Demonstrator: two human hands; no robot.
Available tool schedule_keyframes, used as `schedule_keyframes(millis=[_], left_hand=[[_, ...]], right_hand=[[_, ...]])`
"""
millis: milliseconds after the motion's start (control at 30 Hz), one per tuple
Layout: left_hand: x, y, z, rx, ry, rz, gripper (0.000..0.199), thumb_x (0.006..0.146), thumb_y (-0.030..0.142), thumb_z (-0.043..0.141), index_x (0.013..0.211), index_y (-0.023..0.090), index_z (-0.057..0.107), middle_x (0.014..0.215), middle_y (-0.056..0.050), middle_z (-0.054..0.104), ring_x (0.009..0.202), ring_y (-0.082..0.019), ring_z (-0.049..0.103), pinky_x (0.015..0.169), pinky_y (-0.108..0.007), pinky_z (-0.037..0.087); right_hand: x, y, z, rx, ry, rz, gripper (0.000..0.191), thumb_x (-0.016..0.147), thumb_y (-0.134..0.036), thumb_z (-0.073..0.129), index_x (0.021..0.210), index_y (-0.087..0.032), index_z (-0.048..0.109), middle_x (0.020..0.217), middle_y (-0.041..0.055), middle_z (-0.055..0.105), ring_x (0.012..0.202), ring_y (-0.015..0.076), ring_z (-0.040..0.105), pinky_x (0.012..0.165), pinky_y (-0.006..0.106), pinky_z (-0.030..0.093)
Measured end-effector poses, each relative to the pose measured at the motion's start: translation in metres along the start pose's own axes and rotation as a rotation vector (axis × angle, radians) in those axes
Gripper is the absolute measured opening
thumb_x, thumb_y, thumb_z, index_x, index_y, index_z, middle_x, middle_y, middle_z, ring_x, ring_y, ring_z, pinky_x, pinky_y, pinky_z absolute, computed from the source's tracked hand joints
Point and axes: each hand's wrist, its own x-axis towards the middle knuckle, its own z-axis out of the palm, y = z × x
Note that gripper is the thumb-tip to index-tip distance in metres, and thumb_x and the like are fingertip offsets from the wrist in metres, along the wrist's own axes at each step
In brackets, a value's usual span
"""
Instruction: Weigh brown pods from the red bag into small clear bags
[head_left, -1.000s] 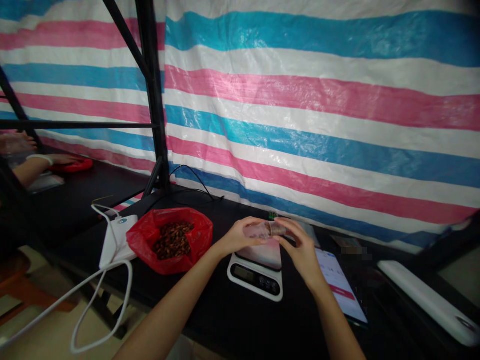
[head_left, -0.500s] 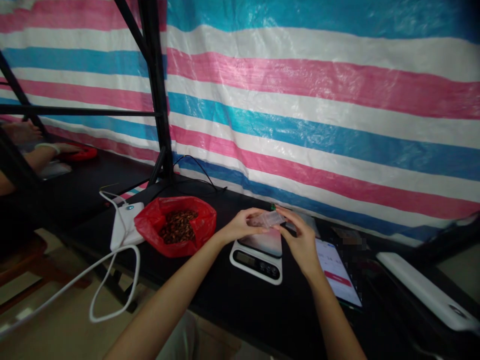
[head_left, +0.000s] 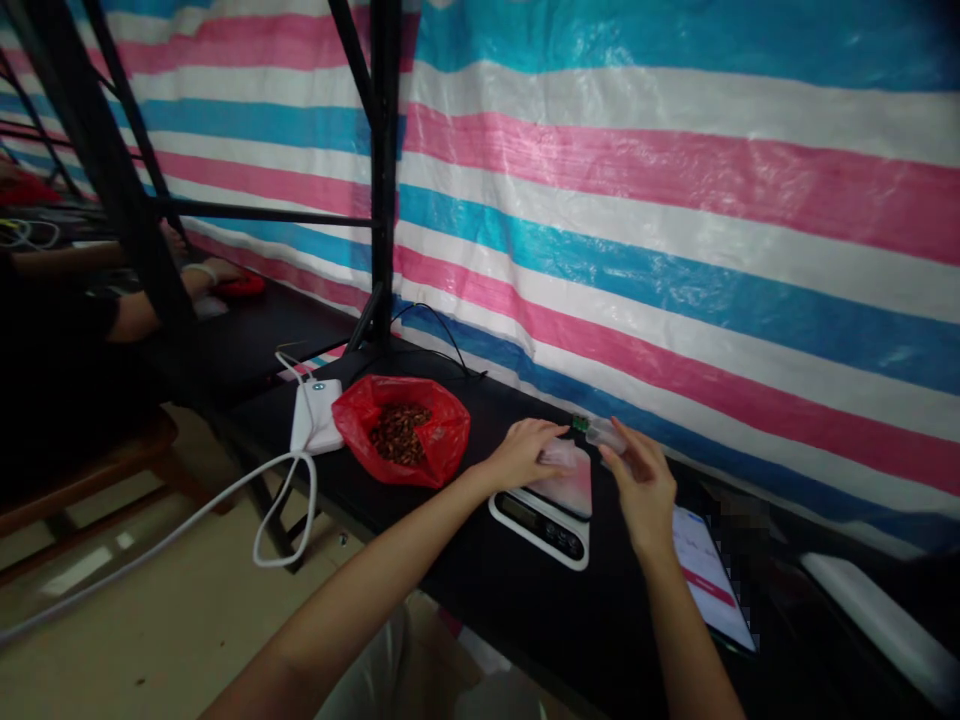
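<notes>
My left hand (head_left: 525, 456) is closed on a small clear plastic container (head_left: 559, 455) low over the pan of a white kitchen scale (head_left: 540, 530). I cannot tell whether the container touches the pan. My right hand (head_left: 646, 480), to the right of the scale, pinches a clear plastic piece (head_left: 604, 434) between thumb and fingers. This piece is tilted and apart from the container. Left of the scale stands an opened red plastic bag (head_left: 352, 440) holding small brown bean-like pieces (head_left: 401, 433).
A white power bank (head_left: 322, 415) with a white cable (head_left: 202, 525) lies left of the bag. Right of my hand are a lit phone (head_left: 712, 580) and a long white object (head_left: 874, 620). A small green item (head_left: 580, 423) sits behind the scale. Another person's arm (head_left: 150, 305) reaches in at left.
My hands have moved apart: both were at the clear plastic together, and now each holds a separate piece. The view has swung left, shifting everything rightward.
</notes>
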Motion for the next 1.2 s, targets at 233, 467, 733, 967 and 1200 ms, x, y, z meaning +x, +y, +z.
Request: schedule_keyframes(millis=[233,467,733,967,1200], left_hand=[[-0.061,0.052,-0.032,0.012,0.111,0.113,0.029,0.086,0.032,0.049,0.112,0.025,0.058,0.13,-0.006,0.047,0.122,-0.021,0.04,0.107,-0.041,0.022],[-0.173,0.06,-0.082,0.185,0.715,-0.285,0.02,0.088,0.023,0.042,0.095,0.021,0.06,0.107,-0.007,0.057,0.105,-0.021,0.05,0.093,-0.037,0.039],[-0.155,0.003,-0.139,0.823,0.611,-0.415,0.044,0.08,0.019,0.05,0.123,0.015,0.043,0.137,-0.015,0.036,0.131,-0.03,0.027,0.105,-0.045,0.028],[-0.136,-0.05,-0.174,0.643,0.3,-0.568,0.067,0.075,0.025,0.059,0.133,0.012,0.029,0.126,-0.018,0.049,0.116,-0.029,0.047,0.094,-0.041,0.037],[-0.127,-0.063,-0.17,0.547,0.176,-0.518,0.026,0.083,0.03,0.049,0.096,0.012,0.063,0.099,-0.013,0.058,0.1,-0.025,0.053,0.089,-0.035,0.041]], right_hand=[[-0.005,0.008,0.006,0.115,-0.053,0.148,0.04,0.07,-0.038,0.066,0.105,-0.019,0.058,0.107,0.0089,0.063,0.095,0.0229,0.061,0.089,0.044,0.044],[-0.015,-0.054,0.059,0.0,-0.261,-0.082,0.052,0.081,-0.037,0.053,0.129,-0.024,0.039,0.113,0.0087,0.057,0.103,0.0223,0.054,0.086,0.04,0.044],[-0.024,-0.136,0.167,-0.496,-0.829,-0.567,0.031,0.086,-0.025,0.048,0.116,-0.026,0.053,0.107,0.007,0.058,0.099,0.0223,0.052,0.087,0.036,0.038],[-0.023,-0.13,0.176,-0.939,-0.875,-0.479,0.033,0.081,-0.018,0.051,0.114,-0.016,0.054,0.102,0.0151,0.062,0.095,0.0279,0.055,0.082,0.04,0.032],[-0.028,-0.12,0.188,-0.902,-0.87,-0.434,0.033,0.082,-0.012,0.045,0.114,-0.013,0.054,0.103,0.0155,0.063,0.095,0.0256,0.058,0.082,0.039,0.034]])
